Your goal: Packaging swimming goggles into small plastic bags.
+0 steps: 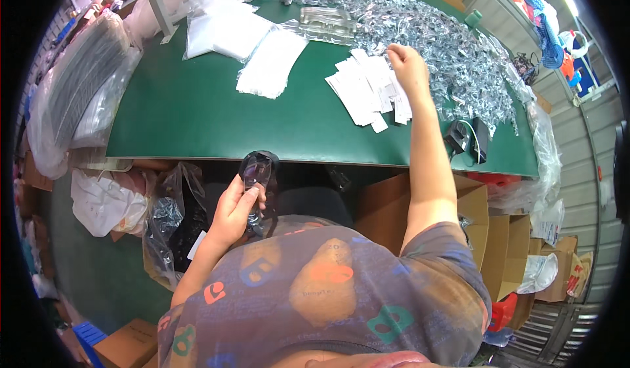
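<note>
My left hand [235,209] is closed around a clear plastic piece with a rounded black edge [258,166], just below the front edge of the green table [190,118]. Its exact kind cannot be made out. Over the table my right hand [411,71] has its fingers curled together; whatever they may pinch is too small to see. Beside that hand lies a loose spread of white cards [357,95]. A broad heap of small clear plastic pieces [459,66] covers the table's far and right side, next to the right hand.
White sheets [272,66] and clear plastic bags [230,23] lie at the far left, near transparent packs [328,23]. A black adapter with a cable [458,136] sits at the right front. Cardboard boxes [502,250] stand below right; a plastic sack [167,223] hangs below left.
</note>
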Available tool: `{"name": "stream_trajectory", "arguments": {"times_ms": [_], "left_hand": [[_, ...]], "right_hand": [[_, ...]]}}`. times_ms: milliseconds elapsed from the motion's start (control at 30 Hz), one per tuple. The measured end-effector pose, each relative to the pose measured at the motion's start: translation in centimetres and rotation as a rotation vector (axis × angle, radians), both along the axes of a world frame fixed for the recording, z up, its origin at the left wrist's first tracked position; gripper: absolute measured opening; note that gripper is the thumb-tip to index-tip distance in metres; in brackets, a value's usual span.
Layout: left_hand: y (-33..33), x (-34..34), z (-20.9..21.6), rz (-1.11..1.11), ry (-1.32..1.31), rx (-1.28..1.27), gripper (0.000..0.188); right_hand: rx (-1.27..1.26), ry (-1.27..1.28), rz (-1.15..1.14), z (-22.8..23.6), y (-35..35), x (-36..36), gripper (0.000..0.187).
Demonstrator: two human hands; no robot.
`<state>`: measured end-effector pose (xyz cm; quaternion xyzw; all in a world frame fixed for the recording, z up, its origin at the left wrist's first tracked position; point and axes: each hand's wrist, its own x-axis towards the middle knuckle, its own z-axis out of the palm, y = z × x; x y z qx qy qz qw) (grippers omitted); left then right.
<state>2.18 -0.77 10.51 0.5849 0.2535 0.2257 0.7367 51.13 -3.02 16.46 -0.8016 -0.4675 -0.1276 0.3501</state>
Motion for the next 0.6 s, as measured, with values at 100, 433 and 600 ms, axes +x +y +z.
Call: {"name": "stream_trajectory", "arguments": {"times_ms": [100, 433, 600], "left_hand": [[0.2, 1.3, 0.4, -0.026, -0.025, -0.100, 0.024], [0.4, 1.3, -0.4, 0.054, -0.095, -0.196, 0.043], [0.3, 2.7, -0.6, 0.105, -0.165, -0.252, 0.043]], "right_hand": [[-0.328, -0.191, -0.179, -3.2, 1.6, 8.4, 0.026], [0.184, -0.018, -0.092, -3.0, 0.6, 9.0, 0.020], [0.233, 0.847, 0.547, 0.8, -2.5, -9.3, 0.017]]}}
